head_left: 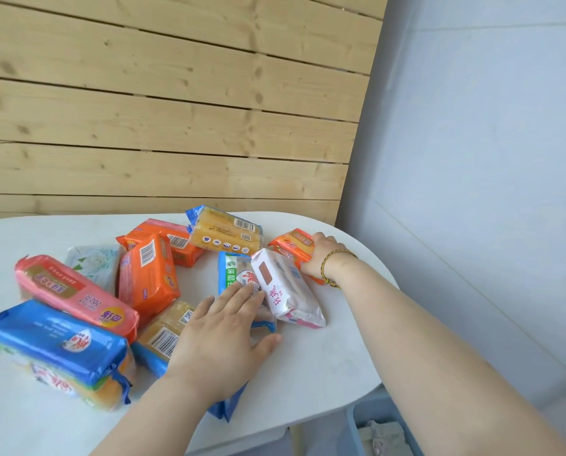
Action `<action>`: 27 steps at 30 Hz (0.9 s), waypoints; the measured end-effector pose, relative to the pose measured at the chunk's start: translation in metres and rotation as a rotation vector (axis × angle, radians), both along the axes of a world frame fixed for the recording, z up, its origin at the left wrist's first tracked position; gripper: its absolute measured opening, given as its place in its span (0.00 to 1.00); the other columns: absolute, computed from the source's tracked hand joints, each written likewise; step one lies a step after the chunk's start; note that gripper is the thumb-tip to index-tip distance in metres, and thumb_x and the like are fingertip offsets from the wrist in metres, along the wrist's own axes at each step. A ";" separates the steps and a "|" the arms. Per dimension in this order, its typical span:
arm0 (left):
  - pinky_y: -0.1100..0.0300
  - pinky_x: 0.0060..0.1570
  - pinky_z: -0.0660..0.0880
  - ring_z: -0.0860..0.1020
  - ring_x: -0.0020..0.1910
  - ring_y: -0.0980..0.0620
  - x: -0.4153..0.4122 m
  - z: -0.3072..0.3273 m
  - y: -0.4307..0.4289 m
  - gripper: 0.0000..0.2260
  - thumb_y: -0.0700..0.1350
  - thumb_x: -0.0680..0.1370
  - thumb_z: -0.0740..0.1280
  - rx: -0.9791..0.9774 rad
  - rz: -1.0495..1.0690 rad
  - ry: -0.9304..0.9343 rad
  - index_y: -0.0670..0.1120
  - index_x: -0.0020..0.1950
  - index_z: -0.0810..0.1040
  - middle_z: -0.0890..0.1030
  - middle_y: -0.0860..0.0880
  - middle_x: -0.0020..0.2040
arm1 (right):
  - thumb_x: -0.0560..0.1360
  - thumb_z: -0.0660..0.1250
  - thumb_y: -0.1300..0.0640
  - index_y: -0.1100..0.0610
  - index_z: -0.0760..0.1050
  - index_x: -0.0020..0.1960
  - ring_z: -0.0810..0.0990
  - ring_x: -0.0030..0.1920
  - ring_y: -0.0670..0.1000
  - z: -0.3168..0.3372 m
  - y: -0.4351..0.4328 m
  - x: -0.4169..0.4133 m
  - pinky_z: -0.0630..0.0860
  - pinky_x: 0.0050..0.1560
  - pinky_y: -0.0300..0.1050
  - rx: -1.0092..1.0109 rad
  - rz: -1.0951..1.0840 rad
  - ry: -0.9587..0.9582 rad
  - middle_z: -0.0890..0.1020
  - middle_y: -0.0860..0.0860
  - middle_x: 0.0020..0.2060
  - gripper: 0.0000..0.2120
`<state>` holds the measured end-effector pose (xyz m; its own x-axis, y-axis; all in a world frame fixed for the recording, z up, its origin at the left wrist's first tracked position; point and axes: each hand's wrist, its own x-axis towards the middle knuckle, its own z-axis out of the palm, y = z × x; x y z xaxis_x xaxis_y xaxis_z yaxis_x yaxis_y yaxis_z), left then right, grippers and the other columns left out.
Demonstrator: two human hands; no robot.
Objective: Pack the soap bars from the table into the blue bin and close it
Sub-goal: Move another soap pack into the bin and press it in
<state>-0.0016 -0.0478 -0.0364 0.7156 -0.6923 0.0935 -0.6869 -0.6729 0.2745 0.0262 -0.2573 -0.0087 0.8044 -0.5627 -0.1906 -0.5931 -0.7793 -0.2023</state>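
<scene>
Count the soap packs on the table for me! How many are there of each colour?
Orange packs: 3
Yellow packs with blue ends: 2
Blue packs: 2
Pink pack: 1
White pack with red writing: 1
Pale flowery pack: 1
Total: 10

Wooden plank wall (176,110) behind; pale grey wall (489,126) at right.

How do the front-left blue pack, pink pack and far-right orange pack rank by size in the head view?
Largest: blue pack, though nearest the camera.
Then pink pack.
Smallest: orange pack, partly under the right hand.
</scene>
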 end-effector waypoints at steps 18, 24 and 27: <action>0.59 0.72 0.44 0.45 0.74 0.59 0.000 -0.002 0.002 0.24 0.58 0.78 0.49 -0.056 0.020 -0.037 0.56 0.73 0.51 0.51 0.59 0.75 | 0.68 0.72 0.53 0.55 0.53 0.73 0.72 0.62 0.56 0.012 0.052 0.087 0.69 0.56 0.44 0.136 0.478 -0.080 0.70 0.55 0.67 0.40; 0.60 0.71 0.45 0.46 0.74 0.59 0.001 -0.004 0.002 0.24 0.58 0.78 0.49 -0.062 0.020 -0.033 0.56 0.72 0.52 0.52 0.59 0.75 | 0.69 0.70 0.57 0.54 0.58 0.70 0.71 0.63 0.54 0.021 0.043 0.065 0.68 0.57 0.41 0.388 0.374 -0.428 0.69 0.55 0.67 0.33; 0.59 0.71 0.46 0.47 0.74 0.59 0.002 -0.005 0.001 0.23 0.58 0.78 0.50 -0.076 0.019 -0.027 0.55 0.72 0.53 0.52 0.58 0.75 | 0.73 0.66 0.57 0.54 0.60 0.69 0.74 0.57 0.52 0.048 0.030 0.033 0.69 0.50 0.39 0.594 0.315 -0.567 0.72 0.55 0.62 0.27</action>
